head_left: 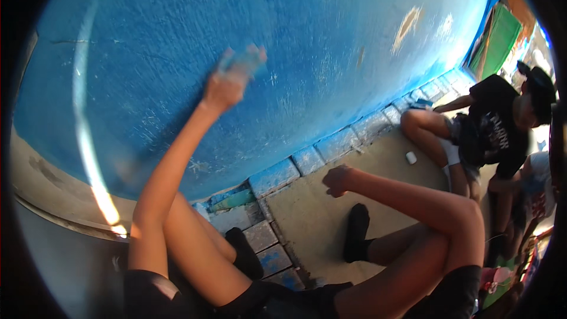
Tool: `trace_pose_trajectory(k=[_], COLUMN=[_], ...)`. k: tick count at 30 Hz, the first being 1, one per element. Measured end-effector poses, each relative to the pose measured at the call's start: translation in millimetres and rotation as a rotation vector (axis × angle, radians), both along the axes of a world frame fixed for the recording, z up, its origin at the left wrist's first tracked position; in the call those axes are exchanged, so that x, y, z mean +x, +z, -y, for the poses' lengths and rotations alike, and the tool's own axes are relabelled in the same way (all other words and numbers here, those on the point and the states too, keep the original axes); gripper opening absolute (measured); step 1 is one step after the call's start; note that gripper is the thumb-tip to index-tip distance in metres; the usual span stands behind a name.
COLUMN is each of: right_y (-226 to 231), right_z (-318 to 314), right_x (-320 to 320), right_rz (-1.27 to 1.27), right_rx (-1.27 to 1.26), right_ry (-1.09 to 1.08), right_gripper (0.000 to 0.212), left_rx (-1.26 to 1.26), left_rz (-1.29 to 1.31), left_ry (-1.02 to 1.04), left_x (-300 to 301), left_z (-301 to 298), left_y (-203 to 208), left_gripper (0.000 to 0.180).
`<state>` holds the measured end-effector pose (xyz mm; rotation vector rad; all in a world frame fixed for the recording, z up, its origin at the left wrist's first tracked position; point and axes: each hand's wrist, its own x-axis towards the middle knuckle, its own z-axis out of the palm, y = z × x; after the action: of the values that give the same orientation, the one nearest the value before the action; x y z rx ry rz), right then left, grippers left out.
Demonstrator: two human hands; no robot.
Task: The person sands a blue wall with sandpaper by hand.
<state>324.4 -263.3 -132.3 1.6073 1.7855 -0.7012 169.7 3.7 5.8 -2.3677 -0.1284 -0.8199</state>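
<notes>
My left hand (226, 90) is raised against the blue painted wall (307, 47), its fingers closed around a light-blue, pad-like piece (247, 64). Motion blur smears the fingertips and the piece, so its exact kind does not show. The piece appears to lie against the wall's scuffed, scratched paint. Off to the right, my right hand (338, 181) hangs curled into a loose fist above the floor, its forearm lying across my raised knee. Nothing shows in that fist.
Blue-stained blocks (274, 177) line the wall's foot. Bare floor (313, 207) lies between my black-socked feet. A person (502, 118) in a black shirt and cap sits at the right near the wall, with a small white object (411, 158) beside them. A green panel (499, 38) stands behind.
</notes>
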Motion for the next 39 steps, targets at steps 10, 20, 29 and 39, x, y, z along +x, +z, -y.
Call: trace_pose_trajectory(k=[10, 20, 29, 39], right_y=[21, 68, -8, 43], right_z=[20, 3, 35, -1], right_x=[31, 44, 42, 19], right_rz=[0.045, -0.061, 0.016, -0.159], right_rx=[0.064, 0.366, -0.121, 0.336], right_ry=[-0.073, -0.199, -0.212, -0.113], right_gripper=[0.041, 0.039, 0.039, 0.03], left_rx=[0.063, 0.715, -0.083, 0.0], left_rz=[-0.216, -1.15, -0.288, -0.277], left_ry=[-0.058, -0.095, -0.034, -0.093], left_x=[9, -27, 35, 42], left_z=[-2, -22, 11, -3], left_y=[-46, -164, -60, -88], left_gripper=[0.063, 0.068, 0.056, 0.059])
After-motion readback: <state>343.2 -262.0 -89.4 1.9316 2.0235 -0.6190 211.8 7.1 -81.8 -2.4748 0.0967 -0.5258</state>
